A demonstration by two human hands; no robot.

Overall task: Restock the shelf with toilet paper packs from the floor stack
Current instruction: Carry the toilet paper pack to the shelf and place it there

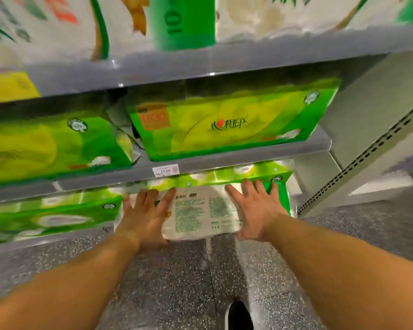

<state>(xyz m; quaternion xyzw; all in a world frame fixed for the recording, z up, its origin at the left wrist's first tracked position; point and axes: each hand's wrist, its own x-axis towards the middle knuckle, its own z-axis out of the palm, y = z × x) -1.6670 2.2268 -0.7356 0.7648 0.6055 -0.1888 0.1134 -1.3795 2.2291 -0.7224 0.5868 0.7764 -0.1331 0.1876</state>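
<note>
Head view: pressing a pack (pixel 200 210) into the bottom shelf (pixel 45 241), printed white face outward, near edge overhanging the shelf lip above the floor (pixel 177 282). Left hand (pixel 143 217) lying flat on the pack's left part, fingers straight and spread, gripping nothing. Right hand (pixel 253 210) lying flat on the right part, fingers likewise straight, tips reaching the green wrapper near the top edge. Sitting just beside, to the left on the same shelf, another green pack (pixel 53 217). Running across above, a grey middle shelf (pixel 248 158) carrying two green packs (pixel 224 125) and a white price tag (pixel 165 171) on its front rail. Standing higher up, blurred, white and green packages (pixel 184 22) on a top shelf (pixel 272 58). Stretching below, dark speckled floor with a pale seam; showing at the bottom edge, a dark shoe (pixel 239 315). Closing the bay at right, a grey perforated upright (pixel 367 153).
</note>
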